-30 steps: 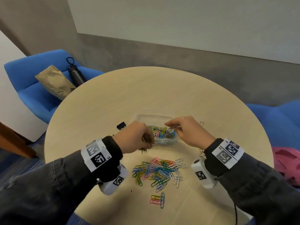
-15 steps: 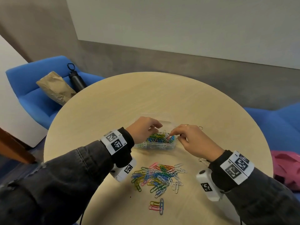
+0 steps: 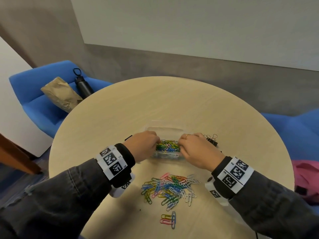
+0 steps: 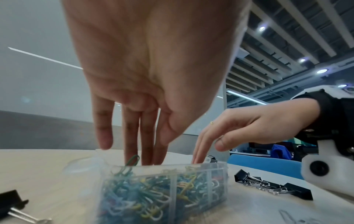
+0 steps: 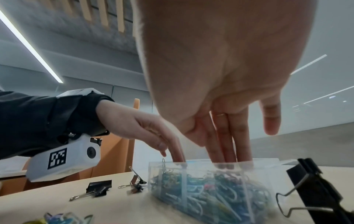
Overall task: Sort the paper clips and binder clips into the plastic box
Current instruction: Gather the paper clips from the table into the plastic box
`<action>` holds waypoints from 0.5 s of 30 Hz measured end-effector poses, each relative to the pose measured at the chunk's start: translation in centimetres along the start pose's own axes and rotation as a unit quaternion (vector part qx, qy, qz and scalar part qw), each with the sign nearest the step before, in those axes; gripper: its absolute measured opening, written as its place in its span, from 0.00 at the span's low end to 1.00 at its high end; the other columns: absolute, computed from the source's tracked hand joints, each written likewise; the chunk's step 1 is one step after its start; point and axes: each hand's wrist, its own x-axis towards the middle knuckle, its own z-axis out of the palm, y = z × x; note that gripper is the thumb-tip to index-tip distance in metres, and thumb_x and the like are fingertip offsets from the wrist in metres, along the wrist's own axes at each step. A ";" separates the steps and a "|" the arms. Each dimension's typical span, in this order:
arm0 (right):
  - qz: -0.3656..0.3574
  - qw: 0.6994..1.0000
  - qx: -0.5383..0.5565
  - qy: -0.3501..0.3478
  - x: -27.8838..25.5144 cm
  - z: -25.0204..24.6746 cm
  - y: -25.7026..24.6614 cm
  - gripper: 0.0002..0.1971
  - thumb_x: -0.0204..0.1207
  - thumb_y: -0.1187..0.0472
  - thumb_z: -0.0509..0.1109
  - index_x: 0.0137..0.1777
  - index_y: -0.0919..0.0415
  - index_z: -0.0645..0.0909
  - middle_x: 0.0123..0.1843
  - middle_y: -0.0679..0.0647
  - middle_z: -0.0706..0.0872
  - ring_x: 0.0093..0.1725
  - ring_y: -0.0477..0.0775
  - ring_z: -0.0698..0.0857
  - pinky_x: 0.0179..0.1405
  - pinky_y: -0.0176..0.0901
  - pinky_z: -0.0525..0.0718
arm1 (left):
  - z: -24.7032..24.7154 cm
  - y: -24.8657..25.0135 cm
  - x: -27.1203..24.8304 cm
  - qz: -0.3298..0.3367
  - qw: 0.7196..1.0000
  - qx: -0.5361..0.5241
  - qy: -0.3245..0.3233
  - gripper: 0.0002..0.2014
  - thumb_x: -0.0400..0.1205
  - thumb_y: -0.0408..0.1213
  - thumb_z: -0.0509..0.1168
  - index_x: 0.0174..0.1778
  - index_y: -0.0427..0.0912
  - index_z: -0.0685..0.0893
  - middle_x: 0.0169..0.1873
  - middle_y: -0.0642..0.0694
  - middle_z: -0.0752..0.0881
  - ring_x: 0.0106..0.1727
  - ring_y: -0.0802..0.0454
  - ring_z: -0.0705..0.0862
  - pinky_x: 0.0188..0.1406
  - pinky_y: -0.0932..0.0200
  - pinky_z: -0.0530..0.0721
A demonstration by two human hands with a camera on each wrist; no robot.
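**Both hands reaching into the clip-filled plastic box**

Head view: A round, light wood surface carries a clear plastic box at its centre, its compartments filled with coloured paper clips. The left hand is at the box's left end and the right hand at its right end, both with fingers pointing down into the box. A loose heap of paper clips lies on the near side of the box, and a few more clips lie nearer still. Black binder clips lie just right of the right hand. A blue chair at far left holds a brown paper bag and a black bottle.

Left wrist view: The left hand's fingers are straight and close together, tips dipped among the clips in the plastic box; they grip nothing visible. A green clip stands up beside them. The right hand enters from the right, fingers extended into the box's far right corner. A row of binder clips lies right of the box; another binder clip lies near left.

Right wrist view: The right hand's fingers are straight, narrow-set, tips inside the box on top of the clips, holding nothing visible. The left hand reaches into the left end. Small binder clips lie left of the box; a large binder clip lies right of it.
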 end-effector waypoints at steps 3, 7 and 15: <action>-0.017 0.999 0.025 -0.033 -0.2 0.2 -0.3 0.20 0.86 0.53 0.49 0.69 0.55 0.77 0.72 0.50 0.78 0.69 0.49 0.76 0.78 0.57 0.59 | 0.2 0.3 -0.6 0.041 0.999 -0.019 -0.006 0.19 0.86 0.34 0.51 0.73 0.42 0.75 0.69 0.45 0.77 0.69 0.45 0.76 0.69 0.46 0.75; -0.025 0.998 0.056 0.014 -2.1 -0.3 -0.5 0.20 0.85 0.52 0.53 0.75 0.53 0.73 0.77 0.48 0.73 0.73 0.47 0.74 0.79 0.54 0.61 | 1.1 0.5 -2.4 0.049 0.998 -0.025 -0.015 0.23 0.88 0.43 0.53 0.79 0.43 0.65 0.76 0.44 0.70 0.75 0.46 0.71 0.74 0.49 0.70; -0.009 0.985 0.118 -0.124 -6.9 0.6 0.1 0.37 0.67 0.39 0.75 0.74 0.46 0.68 0.66 0.42 0.71 0.58 0.40 0.72 0.62 0.35 0.75 | 1.7 1.3 -7.9 0.038 0.983 -0.140 -0.115 0.43 0.71 0.58 0.74 0.78 0.56 0.58 0.67 0.55 0.65 0.57 0.60 0.74 0.58 0.64 0.77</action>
